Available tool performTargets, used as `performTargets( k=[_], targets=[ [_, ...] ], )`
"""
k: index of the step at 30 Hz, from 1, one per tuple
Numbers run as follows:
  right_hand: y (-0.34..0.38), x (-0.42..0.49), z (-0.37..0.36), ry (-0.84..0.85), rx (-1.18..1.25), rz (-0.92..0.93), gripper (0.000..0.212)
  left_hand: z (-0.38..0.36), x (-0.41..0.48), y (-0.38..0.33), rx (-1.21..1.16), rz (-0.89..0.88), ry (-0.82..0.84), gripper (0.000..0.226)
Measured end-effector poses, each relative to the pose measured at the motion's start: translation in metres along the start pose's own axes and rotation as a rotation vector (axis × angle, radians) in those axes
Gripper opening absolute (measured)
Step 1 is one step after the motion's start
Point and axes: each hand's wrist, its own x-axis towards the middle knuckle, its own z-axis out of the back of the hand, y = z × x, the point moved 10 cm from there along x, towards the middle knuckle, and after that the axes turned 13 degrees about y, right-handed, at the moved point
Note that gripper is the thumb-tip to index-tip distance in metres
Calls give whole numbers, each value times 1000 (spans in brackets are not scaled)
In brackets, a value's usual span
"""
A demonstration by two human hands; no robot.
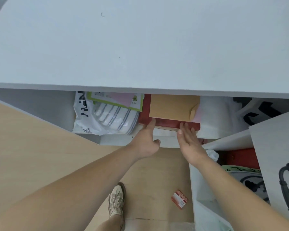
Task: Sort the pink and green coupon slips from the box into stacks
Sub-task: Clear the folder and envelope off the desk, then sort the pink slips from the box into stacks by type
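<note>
Item: red box (168, 123). Flat, rectangular, smooth with a slight sheen. It lies on the shelf under the white bench (140, 47), its long axis running left to right along the bench's front edge, its far part hidden beneath the top.
On its lid: tan paper envelope (173, 105), matte, flap to the right; a pale pink sheet (197, 116) shows just beside that flap.
My left hand (145, 140): one straight finger on the box's near left corner, the others tucked; I cannot tell whether it grips.
My right hand (188, 140): wide, fingers straight, tips touching the box's near edge.
Left of the box: green-bordered sheet (138, 105) with pink paper (122, 99) on it, lying over a white plastic bag (83, 114) that holds blue-striped cloth (113, 117).
Below: pale wood floor (40, 147), my beige shoe (116, 202), a small red-and-white packet (179, 199).
Right: white door panel with a black handle (287, 180).
</note>
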Motion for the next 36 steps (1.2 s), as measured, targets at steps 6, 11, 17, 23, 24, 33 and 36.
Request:
performTargets(
  k=[6,11,17,23,24,33,36],
  targets=[
    [37,-57,20,10,160,35,65,5,-48,-22,-26,8,8,78],
    [103,-149,49,-30,209,83,44,24,-149,-94,-206,-91,-102,63],
    [177,-259,126,-152,221,197,27,65,-248,-197,-302,-221,-120,50],
    [208,-306,215,-307,475,250,16,114,-255,-276,-221,-300,-69,43],
    [208,-307,233,-346,504,248,15,122,-247,-290,-184,-310,-58,44],
    [150,-314,373,-848,773,36,40,126,-156,-397,-36,-308,216,47],
    [115,-328,411,-973,779,-29,47,102,-132,-442,-29,-303,312,49]
  ],
)
